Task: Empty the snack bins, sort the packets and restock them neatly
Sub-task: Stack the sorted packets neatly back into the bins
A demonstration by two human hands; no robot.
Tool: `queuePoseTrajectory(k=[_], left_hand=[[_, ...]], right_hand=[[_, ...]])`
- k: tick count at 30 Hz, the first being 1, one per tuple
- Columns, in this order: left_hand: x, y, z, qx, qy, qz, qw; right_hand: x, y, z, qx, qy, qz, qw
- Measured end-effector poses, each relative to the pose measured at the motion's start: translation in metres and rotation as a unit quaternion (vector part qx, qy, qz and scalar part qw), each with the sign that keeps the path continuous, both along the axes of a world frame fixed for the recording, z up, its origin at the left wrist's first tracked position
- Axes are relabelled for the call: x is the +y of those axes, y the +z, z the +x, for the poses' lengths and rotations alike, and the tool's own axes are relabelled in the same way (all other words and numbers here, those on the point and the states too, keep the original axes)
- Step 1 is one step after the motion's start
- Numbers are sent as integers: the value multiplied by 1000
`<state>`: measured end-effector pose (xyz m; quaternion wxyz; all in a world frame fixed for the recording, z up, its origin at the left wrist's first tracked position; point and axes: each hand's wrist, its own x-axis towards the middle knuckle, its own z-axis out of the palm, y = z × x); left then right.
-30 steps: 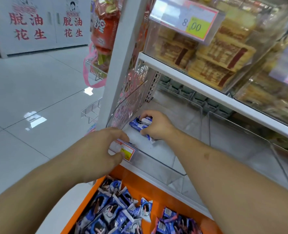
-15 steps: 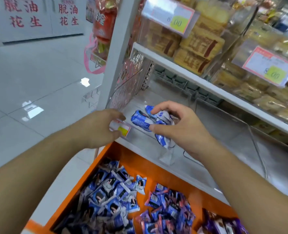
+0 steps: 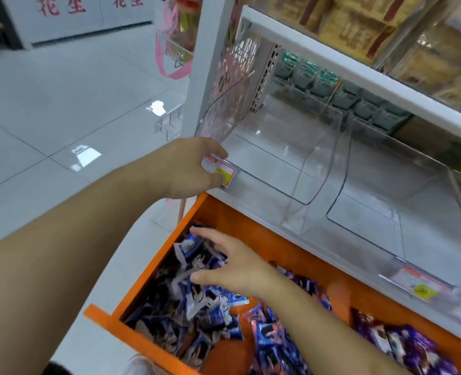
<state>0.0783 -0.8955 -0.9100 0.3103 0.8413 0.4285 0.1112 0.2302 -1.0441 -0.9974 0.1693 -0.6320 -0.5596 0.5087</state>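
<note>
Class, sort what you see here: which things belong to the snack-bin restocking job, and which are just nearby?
Job:
left hand
right hand
clear bin
price label
blue packets
orange tray

Nearby:
biscuit packs
pink bag
green packets

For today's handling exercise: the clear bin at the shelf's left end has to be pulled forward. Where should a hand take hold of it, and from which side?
Grip the front lip of the clear bin, beside the price tag, coming from the front and above. That edge is low, open-topped and faces the aisle; the left hand holds it there. The curved side walls look smooth and offer no hold.
</note>
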Motion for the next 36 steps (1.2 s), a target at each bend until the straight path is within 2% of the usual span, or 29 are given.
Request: queuePoseTrajectory(k=[4,9,11,14,19,25,27,29,33,36], left_hand=[[1,-1,-2,-9,5,1,1000],[1,-1,0,-18,11,10,1000],[1,-1,-1,-19,8,9,1000],[1,-2,-2,-19,2,12,1000],[0,-2,-1,-34,10,11,999],[1,-2,2,-22,12,13,1000],[2,-2,2,-17,18,12,1000],[1,-2,2,-12,18,16,1000],[-4,2,5,-8,17,23,1000],[-9,7,6,-2,18,26,999]], right_hand=[[3,44,16,-32,0,59,998],[33,125,50,18,-102,193,976],[63,139,62,34,-147,214,965],[116,121,70,-47,-150,187,970],[171,70,61,-196,-25,73,977],[180,44,60,-205,-90,95,970],[170,51,66,-185,-120,100,970],[154,68,74,-127,-174,112,970],[102,114,81,-47,-258,208,942],[45,139,72,14,-308,244,919]])
